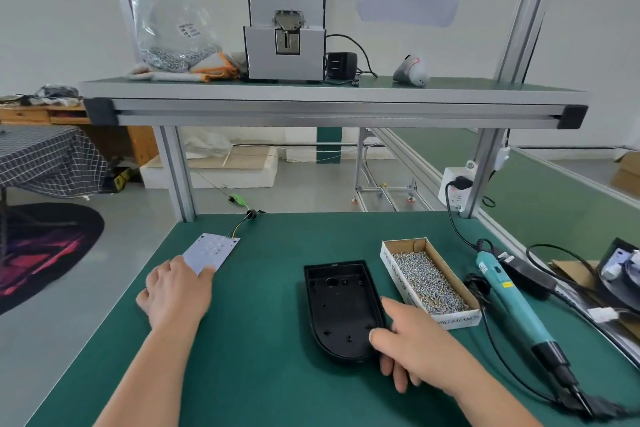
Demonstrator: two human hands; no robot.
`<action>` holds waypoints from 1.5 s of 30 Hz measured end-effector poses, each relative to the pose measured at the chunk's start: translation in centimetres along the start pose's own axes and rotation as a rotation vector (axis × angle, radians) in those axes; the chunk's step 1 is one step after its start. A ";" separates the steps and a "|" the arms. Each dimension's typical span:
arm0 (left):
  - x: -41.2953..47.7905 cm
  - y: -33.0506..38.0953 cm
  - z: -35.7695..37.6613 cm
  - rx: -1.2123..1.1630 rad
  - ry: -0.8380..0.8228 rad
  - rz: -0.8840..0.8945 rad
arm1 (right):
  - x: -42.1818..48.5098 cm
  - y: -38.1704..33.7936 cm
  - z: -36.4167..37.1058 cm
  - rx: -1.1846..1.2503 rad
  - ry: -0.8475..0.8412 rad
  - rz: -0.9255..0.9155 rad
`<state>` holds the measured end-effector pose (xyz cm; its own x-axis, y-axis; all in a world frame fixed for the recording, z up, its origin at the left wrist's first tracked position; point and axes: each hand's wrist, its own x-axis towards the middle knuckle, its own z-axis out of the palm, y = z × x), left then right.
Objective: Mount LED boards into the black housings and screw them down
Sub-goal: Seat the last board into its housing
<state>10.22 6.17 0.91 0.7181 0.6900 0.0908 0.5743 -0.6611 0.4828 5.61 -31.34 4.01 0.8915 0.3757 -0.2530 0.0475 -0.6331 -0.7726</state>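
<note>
Green bench with open mat between the forearms, up to the near edge. Left hand lies palm down near the left edge, its straight fingers resting on the white LED board. Right hand grips the black housing at mid-bench by its near right rim, thumb inside. A screw box stands just beside.

White plaster walls are enclosing a smooth grey floor. A dark oval rug is lying beside a black checked tablecloth.
</note>
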 end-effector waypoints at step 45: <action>-3.9 1.1 -4.8 -1.101 -1.157 0.352 | 2.5 -2.2 -1.6 -0.070 0.540 -0.483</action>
<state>6.18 4.13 5.30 0.9315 -0.3514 -0.0940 0.1509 0.1381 0.9789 8.45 -30.08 6.03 0.8607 0.2499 0.4435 0.5049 -0.5297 -0.6816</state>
